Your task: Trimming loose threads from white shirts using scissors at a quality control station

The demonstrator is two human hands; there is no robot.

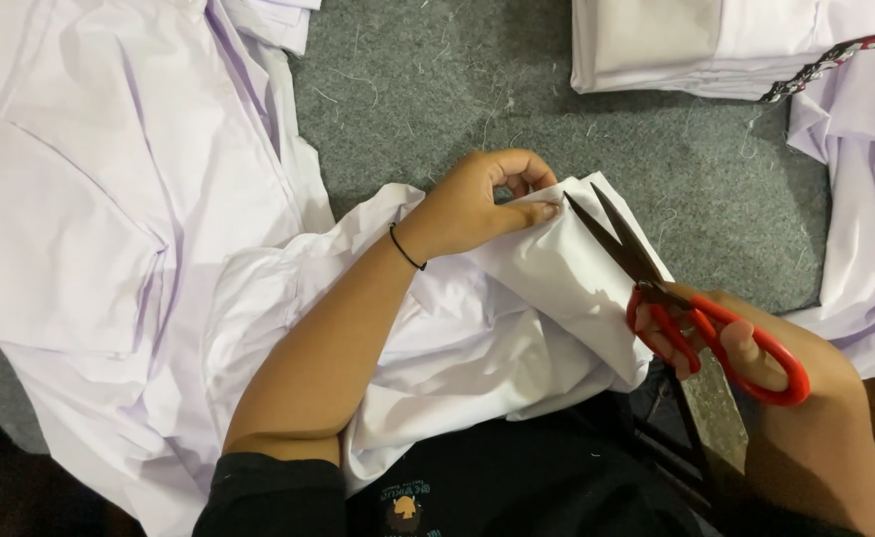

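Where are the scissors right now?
In the head view, the red-handled scissors are at lower right, held in the right hand, with their open blade tips at the white garment's folded edge, which the left hand pinches.

The folded stack of pale lilac cotton shirts (pixel 726 45) is cut off by the top edge. The right hand (pixel 756 358) runs out at the bottom edge, its fingertips hidden inside the red plastic-handled steel scissors (pixel 676 288). The left hand (pixel 482 204) covers the white cloth's fold beneath it.
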